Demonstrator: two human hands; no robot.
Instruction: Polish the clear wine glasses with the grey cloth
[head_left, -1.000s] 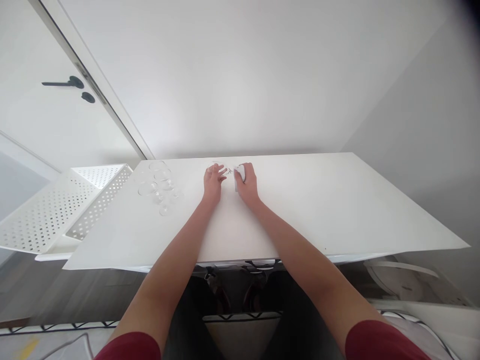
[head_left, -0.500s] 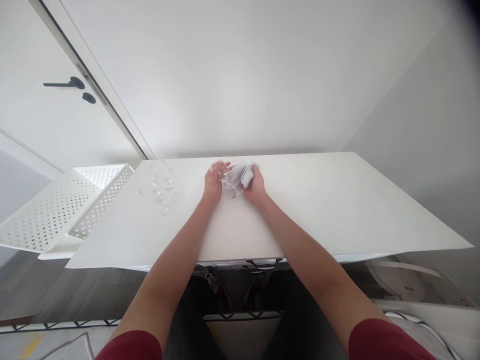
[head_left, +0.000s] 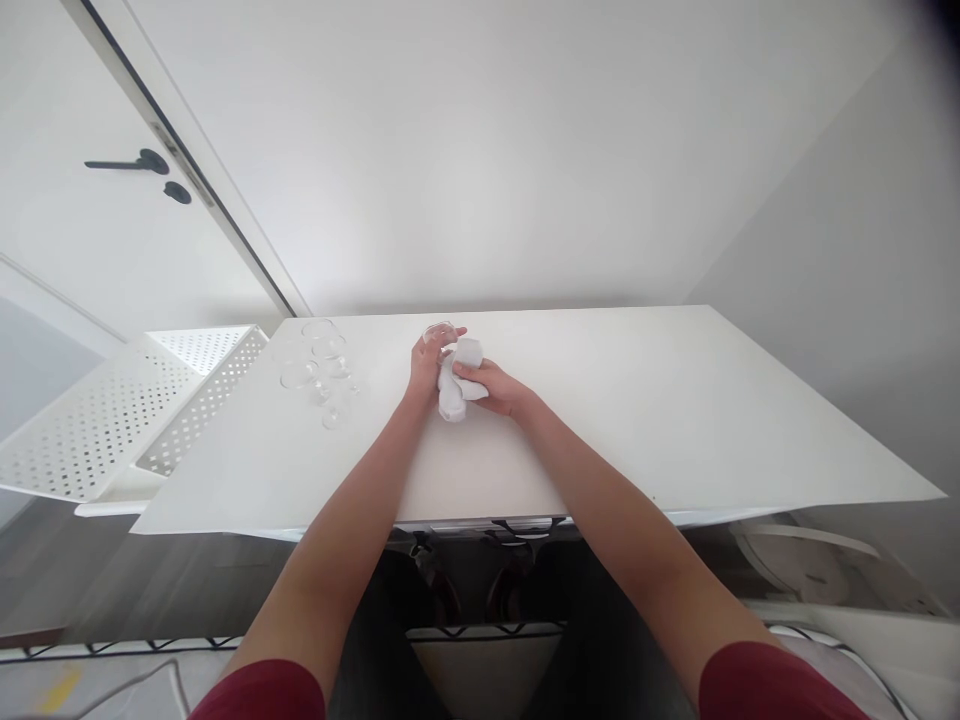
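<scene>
My left hand (head_left: 426,366) is wrapped round the bowl of a clear stemmed glass (head_left: 440,332), whose rim shows above the fingers. A white cloth (head_left: 453,398) covers the lower part of that glass, so its stem and foot are hidden. My right hand (head_left: 489,386) grips the cloth from the right side, thumb on top, pressing it against the glass. To the left, several clear stemmed glasses (head_left: 328,347) stand close together on the white table (head_left: 637,400).
A white perforated rack (head_left: 97,425) sits beyond the table's left edge. Behind it is a door with a black handle (head_left: 127,163). A white wall (head_left: 480,150) rises along the table's far edge. Below on the right lies a round pale object (head_left: 806,565).
My right hand has moved left, bringing the cloth onto the lower part of the glass. The cloth is now bunched and hangs down nearer me. My left hand has barely moved.
</scene>
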